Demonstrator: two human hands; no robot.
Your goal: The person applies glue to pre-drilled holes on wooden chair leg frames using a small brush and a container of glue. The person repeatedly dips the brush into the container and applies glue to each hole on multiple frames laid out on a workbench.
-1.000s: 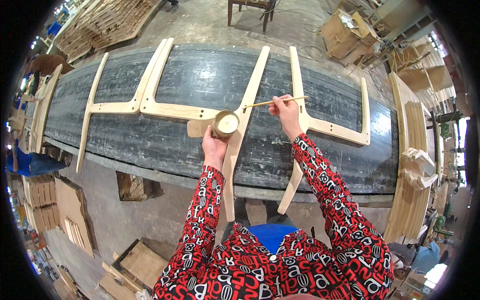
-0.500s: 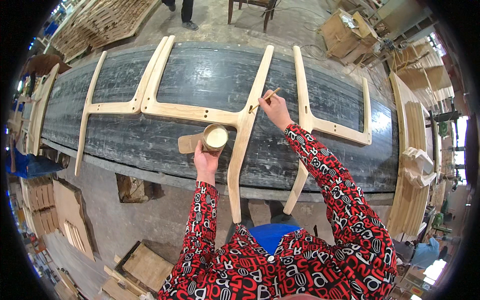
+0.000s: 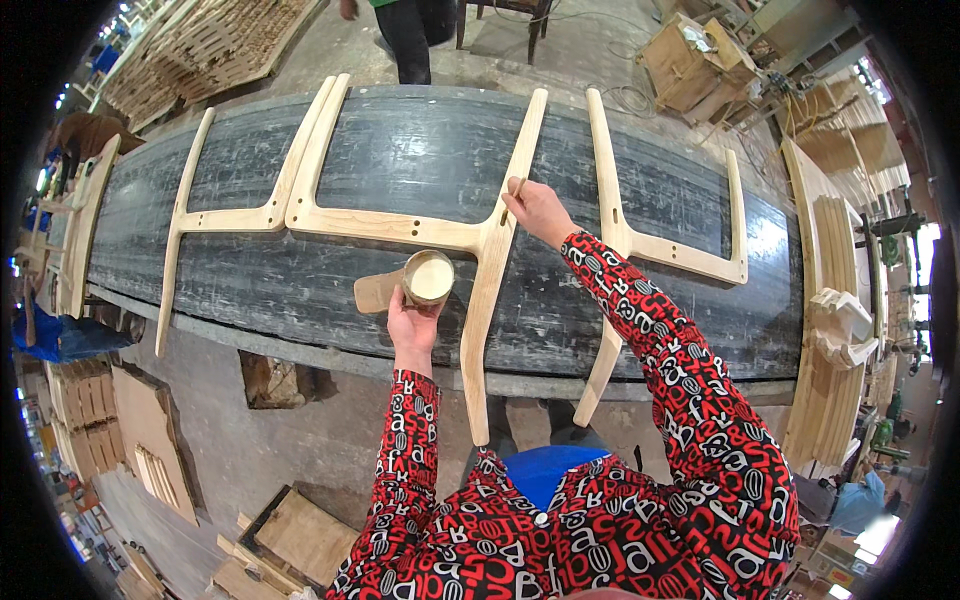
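My left hand [image 3: 413, 328] is wrapped around a jar [image 3: 430, 276] of cream-coloured liquid, held over the dark table. A flat tan piece [image 3: 374, 293] juts out to the left of the jar; how it is joined cannot be seen. My right hand [image 3: 541, 214] pinches a thin wooden stick [image 3: 516, 188], mostly hidden by the fingers. Its lower end is at the slot in the upright of a pale wooden chair frame [image 3: 487, 290], near the joint with the crossbar. That frame lies flat, its long leg reaching past the near table edge toward me.
More wooden frame parts lie left [image 3: 230, 217] and right [image 3: 680, 255] on the dark table [image 3: 400, 140]. Long boards [image 3: 815, 270] stand by the right end. A person [image 3: 405, 40] is beyond the far edge. Wooden crates [image 3: 305, 540] sit on the floor at lower left.
My right hand has turned and shifted slightly left and down, bringing the stick more upright at the slot. The jar stays nearly still. The person beyond the table has come closer.
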